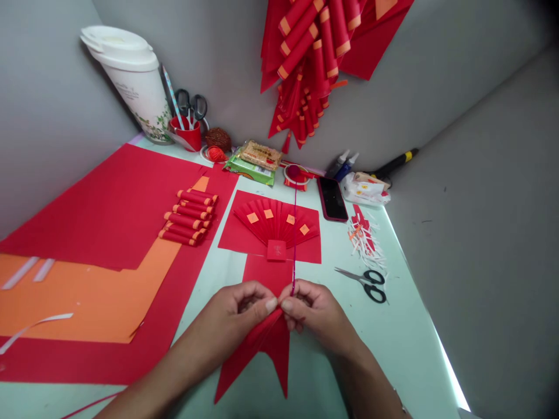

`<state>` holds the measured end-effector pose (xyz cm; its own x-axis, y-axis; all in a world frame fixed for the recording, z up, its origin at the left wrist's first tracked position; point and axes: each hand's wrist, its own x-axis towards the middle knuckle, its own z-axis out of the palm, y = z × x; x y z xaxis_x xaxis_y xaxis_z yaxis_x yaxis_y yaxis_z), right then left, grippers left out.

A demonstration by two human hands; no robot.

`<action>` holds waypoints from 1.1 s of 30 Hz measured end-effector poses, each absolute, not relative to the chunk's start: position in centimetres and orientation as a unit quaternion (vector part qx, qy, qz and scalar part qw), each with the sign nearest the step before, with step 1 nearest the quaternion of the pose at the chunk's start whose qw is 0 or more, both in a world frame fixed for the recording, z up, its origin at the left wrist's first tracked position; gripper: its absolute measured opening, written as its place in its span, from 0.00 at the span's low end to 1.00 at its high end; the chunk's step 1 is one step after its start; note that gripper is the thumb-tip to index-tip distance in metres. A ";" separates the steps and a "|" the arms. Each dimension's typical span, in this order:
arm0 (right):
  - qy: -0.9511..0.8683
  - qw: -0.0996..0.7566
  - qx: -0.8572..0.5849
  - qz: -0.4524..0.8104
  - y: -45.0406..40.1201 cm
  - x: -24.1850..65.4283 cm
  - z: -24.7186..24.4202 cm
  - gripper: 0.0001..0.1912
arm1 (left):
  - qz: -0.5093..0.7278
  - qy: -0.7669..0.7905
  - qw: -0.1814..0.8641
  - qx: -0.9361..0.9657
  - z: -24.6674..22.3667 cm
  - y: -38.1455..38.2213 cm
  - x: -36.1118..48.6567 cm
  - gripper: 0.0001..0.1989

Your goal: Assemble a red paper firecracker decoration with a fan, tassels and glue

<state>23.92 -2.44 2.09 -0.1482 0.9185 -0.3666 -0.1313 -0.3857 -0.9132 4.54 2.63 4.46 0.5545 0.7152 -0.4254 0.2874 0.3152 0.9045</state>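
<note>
**Pinched at the fold: a paper fan takes shape**

Both thumbs and forefingers, left hand (239, 304) and right hand (311, 310), clamp the gathered top of a pleated red paper (262, 349) at the table's near edge, with a red string (295, 233) running up from the pinch. One finished fan (276, 224) lies beyond; this one appears folded but not yet bound.

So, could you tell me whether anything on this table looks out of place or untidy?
Mostly orderly. The one mess is a scatter of white and red paper trimmings near the table's right edge, just above the scissors. A loose white strip also lies across the orange sheet on the left. Both hands pinch the folded red paper.
</note>
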 end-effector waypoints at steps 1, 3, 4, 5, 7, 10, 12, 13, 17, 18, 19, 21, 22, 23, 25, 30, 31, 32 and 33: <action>-0.379 0.407 -0.517 0.651 -2.4 23.8 2.1 0.12 | 0.153 0.445 0.686 0.555 4.5 2.5 4.6 0.14; -0.365 0.419 -0.523 0.646 -2.4 23.7 2.0 0.12 | 0.152 0.443 0.700 0.540 4.5 2.4 4.8 0.11; -0.359 0.425 -0.525 0.644 -2.4 23.6 2.0 0.13 | 0.150 0.442 0.706 0.532 4.6 2.3 4.9 0.10; -0.354 0.429 -0.527 0.642 -2.4 23.5 1.9 0.13 | 0.147 0.442 0.712 0.525 4.5 2.3 5.0 0.09; -0.345 0.443 -0.524 0.641 -2.4 23.3 1.7 0.15 | 0.141 0.440 0.724 0.512 4.4 2.3 5.1 0.08; -0.313 0.488 -0.494 0.648 -2.3 23.0 1.3 0.20 | 0.154 0.436 0.739 0.491 4.2 2.5 5.0 0.09; -0.287 0.510 -0.478 0.655 -2.2 22.8 1.0 0.22 | 0.173 0.440 0.740 0.478 4.0 2.6 4.9 0.10; -0.279 0.515 -0.474 0.658 -2.2 22.7 0.8 0.22 | 0.180 0.446 0.739 0.472 4.0 2.7 4.8 0.11; -0.288 0.510 -0.470 0.660 -2.3 22.5 0.4 0.16 | 0.188 0.461 0.738 0.455 4.2 2.9 4.9 0.13; -0.293 0.506 -0.471 0.660 -2.3 22.5 0.4 0.15 | 0.189 0.458 0.739 0.455 4.2 2.8 5.0 0.13; -0.295 0.503 -0.474 0.660 -2.4 22.5 0.4 0.14 | 0.192 0.457 0.739 0.457 4.2 2.8 5.1 0.12; -0.296 0.500 -0.476 0.660 -2.4 22.5 0.4 0.13 | 0.195 0.460 0.733 0.462 4.1 2.7 5.3 0.12; -0.294 0.501 -0.476 0.660 -2.4 22.5 0.4 0.12 | 0.195 0.464 0.730 0.463 4.1 2.6 5.3 0.12; -0.292 0.503 -0.475 0.660 -2.5 22.5 0.4 0.12 | 0.193 0.467 0.728 0.463 4.0 2.6 5.3 0.12; -0.291 0.503 -0.474 0.661 -2.5 22.5 0.4 0.11 | 0.190 0.467 0.729 0.463 3.9 2.5 5.2 0.11; -0.289 0.498 -0.475 0.665 -2.6 22.5 0.5 0.10 | 0.194 0.452 0.739 0.460 4.0 2.5 5.2 0.10; -0.287 0.498 -0.477 0.665 -2.6 22.5 0.5 0.10 | 0.195 0.447 0.744 0.457 4.1 2.5 5.3 0.10; -0.285 0.498 -0.477 0.666 -2.6 22.5 0.5 0.10 | 0.195 0.444 0.747 0.455 4.1 2.5 5.3 0.09; -0.285 0.497 -0.477 0.667 -2.6 22.5 0.5 0.10 | 0.194 0.442 0.750 0.453 4.2 2.5 5.4 0.09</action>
<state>22.46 -2.63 0.51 -0.0511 0.9342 -0.3530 -0.3907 -0.3440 -0.8538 5.35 2.50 4.18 0.5337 0.6912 -0.4871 0.1095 0.5147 0.8503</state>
